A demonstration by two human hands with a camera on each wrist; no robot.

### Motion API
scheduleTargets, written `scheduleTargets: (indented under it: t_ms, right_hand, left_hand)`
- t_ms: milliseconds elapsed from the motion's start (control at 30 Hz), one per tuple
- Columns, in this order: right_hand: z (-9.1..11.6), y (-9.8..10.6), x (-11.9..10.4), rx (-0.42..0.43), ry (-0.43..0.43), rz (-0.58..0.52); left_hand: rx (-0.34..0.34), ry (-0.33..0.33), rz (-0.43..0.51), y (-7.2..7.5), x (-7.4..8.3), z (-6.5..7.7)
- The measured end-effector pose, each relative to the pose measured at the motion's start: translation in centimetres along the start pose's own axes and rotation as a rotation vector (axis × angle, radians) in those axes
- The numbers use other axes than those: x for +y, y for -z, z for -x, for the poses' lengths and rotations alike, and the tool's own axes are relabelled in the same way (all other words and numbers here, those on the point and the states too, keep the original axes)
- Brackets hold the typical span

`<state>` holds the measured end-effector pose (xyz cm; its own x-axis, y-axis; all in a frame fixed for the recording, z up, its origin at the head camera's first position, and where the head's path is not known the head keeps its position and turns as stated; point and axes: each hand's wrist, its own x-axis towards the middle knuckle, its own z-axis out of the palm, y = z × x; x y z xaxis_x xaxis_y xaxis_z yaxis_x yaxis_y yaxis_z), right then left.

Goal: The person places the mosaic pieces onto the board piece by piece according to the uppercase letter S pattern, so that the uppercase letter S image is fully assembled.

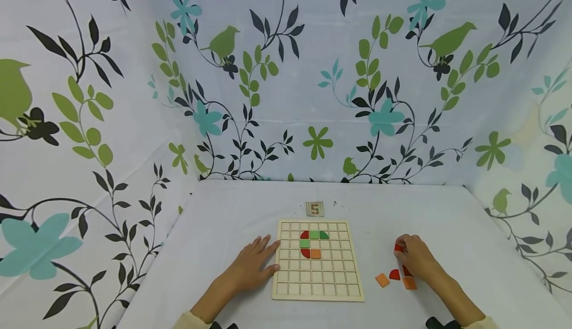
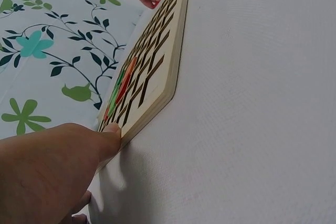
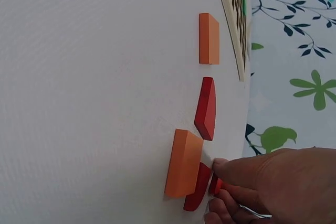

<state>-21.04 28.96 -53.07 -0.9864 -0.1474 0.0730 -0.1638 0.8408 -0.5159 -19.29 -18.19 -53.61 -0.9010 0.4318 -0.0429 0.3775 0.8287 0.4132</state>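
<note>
1. Wooden grid board (image 1: 321, 277) lies flat on the white-covered table (image 1: 214, 210), roughly centred between the two hands.
2. Six pieces sit in its cells. Farthest row, left to right: a red rounded piece (image 1: 305, 235), a light green square (image 1: 315, 234) and a dark green rounded piece (image 1: 323, 235). Below the first, another light green square (image 1: 305, 243); under that, a second red rounded piece (image 1: 306, 253) with an orange square (image 1: 315, 253) at its right.
3. Left hand (image 1: 252, 265) rests at the board's left edge, fingers extended and slightly apart, the thumb touching the rim.
4. Right hand (image 1: 416, 255), off to the board's right, pinches a small red piece (image 1: 398, 247) between thumb and fingers.
5. Loose pieces lie near that hand — an orange tile (image 1: 382, 280), a red half-round piece (image 1: 394, 274), a further red piece (image 1: 406, 270) partly hidden by the hand, and a second orange tile (image 1: 409, 283) just beside it; whether those last two touch, I cannot tell.
6. Beyond the board's far edge lies a small card (image 1: 315, 209) marked with a figure like a 5 — behind it hangs a leaf-and-bird patterned cloth (image 1: 286, 120).
</note>
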Motion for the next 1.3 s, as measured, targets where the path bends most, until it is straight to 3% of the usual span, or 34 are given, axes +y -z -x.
scheduleTargets:
  t_ms: [500, 667, 867, 1133, 1300]
  right_hand:
    - [-1.9, -1.5, -2.3, -0.036, -0.014, 0.03]
    - [-2.3, -2.3, -4.4, -0.025, -0.029, 0.016]
    - [-2.6, -3.5, -7.6, 0.01, 0.035, -0.002]
    - [-2.5, -5.3, -11.9, -0.036, 0.084, -0.04]
    - [-2.4, -6.7, -13.3, -0.066, 0.13, -0.046]
  left_hand:
    - [-0.008, 0.013, -0.027, -0.2, -0.3, -0.3]
    - [-0.013, 0.018, -0.032, -0.4, -0.3, -0.4]
    - [-0.022, 0.03, -0.026, -0.5, -0.2, -0.3]
    - [-0.011, 0.021, -0.028, -0.3, -0.1, -0.2]
    - [-0.008, 0.02, -0.03, -0.3, -0.1, -0.2]
